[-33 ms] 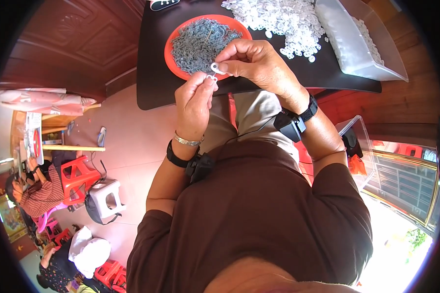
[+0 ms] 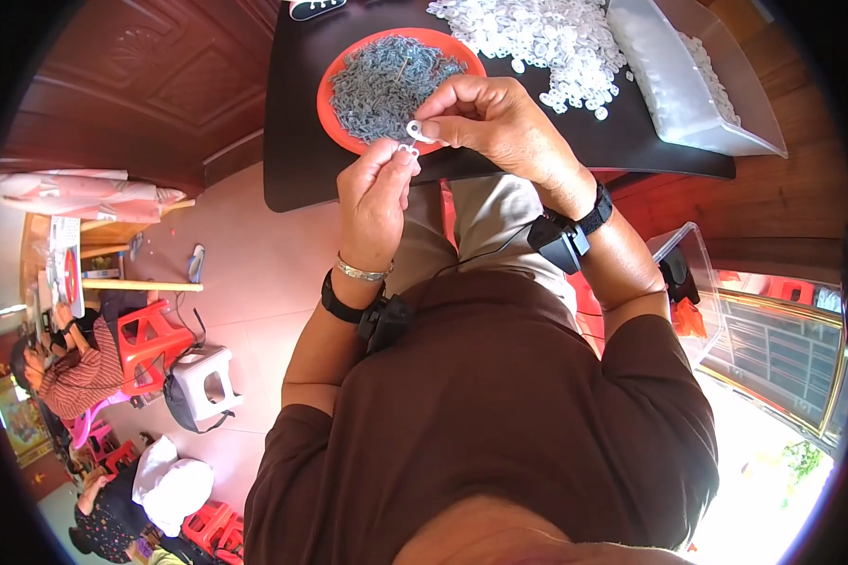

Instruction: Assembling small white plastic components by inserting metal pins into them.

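Above the near edge of the dark table (image 2: 297, 165), my two hands meet fingertip to fingertip. Thumb and forefinger of my right hand (image 2: 499, 122) pinch a small white plastic piece with a round hole (image 2: 415, 130). My left hand (image 2: 375, 193) is closed in a pinch on another small white looped piece (image 2: 408, 150), just below the first. Whether the two pieces touch cannot be made out. Right behind the hands is a round red tray (image 2: 326, 111), heaped with small blue-grey screw-like parts (image 2: 386, 85). Many similar white pieces (image 2: 556, 47) lie spread farther right.
A translucent plastic bin (image 2: 674, 89) lies at the table's right, with more white pieces inside. A shoe (image 2: 316, 8) shows at the far edge. Leftward are a white stool (image 2: 205, 381), a red stool (image 2: 149, 347) and a seated person in stripes (image 2: 85, 377).
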The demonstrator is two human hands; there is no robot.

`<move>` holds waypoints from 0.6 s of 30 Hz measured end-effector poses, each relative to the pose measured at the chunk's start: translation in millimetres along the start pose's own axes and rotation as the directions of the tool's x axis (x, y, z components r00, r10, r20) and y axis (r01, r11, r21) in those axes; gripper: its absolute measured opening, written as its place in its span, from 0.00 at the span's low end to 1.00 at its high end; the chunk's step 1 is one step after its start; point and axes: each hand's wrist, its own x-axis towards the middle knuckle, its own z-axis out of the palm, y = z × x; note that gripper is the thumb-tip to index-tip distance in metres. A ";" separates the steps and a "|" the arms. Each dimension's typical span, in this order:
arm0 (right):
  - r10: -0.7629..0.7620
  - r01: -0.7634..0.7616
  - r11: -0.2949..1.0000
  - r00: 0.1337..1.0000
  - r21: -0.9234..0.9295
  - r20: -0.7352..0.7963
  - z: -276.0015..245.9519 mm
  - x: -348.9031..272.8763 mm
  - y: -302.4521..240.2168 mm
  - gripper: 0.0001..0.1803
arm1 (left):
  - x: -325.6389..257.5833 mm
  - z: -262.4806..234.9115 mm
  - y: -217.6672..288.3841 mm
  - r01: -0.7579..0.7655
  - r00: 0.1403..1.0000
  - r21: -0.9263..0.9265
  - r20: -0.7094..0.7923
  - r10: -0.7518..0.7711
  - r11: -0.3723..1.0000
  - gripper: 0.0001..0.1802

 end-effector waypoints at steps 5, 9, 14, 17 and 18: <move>0.003 -0.003 1.000 1.000 -0.029 0.005 -0.3 -0.1 2.2 0.06 | 0.0 -1.6 -1.1 0.018 1.000 0.023 0.008 -0.018 1.000 0.11; -0.005 0.005 0.999 1.000 -0.031 -0.002 0.6 -0.9 1.0 0.06 | 0.8 -0.8 -0.8 -0.002 1.000 0.032 0.000 0.002 0.999 0.12; 0.033 -0.033 0.999 0.999 0.031 0.003 -1.7 -0.1 4.4 0.05 | 0.0 -0.3 -0.5 0.026 1.000 0.017 0.004 -0.026 1.000 0.11; 0.057 -0.061 0.994 0.997 0.087 0.049 -5.3 1.6 9.6 0.05 | -0.1 0.6 0.6 0.039 0.999 0.009 0.013 -0.039 0.999 0.11; 0.077 -0.083 0.990 0.995 0.113 0.056 -5.8 1.8 8.8 0.06 | 0.0 0.5 -0.1 0.024 1.000 0.002 0.013 -0.024 1.000 0.12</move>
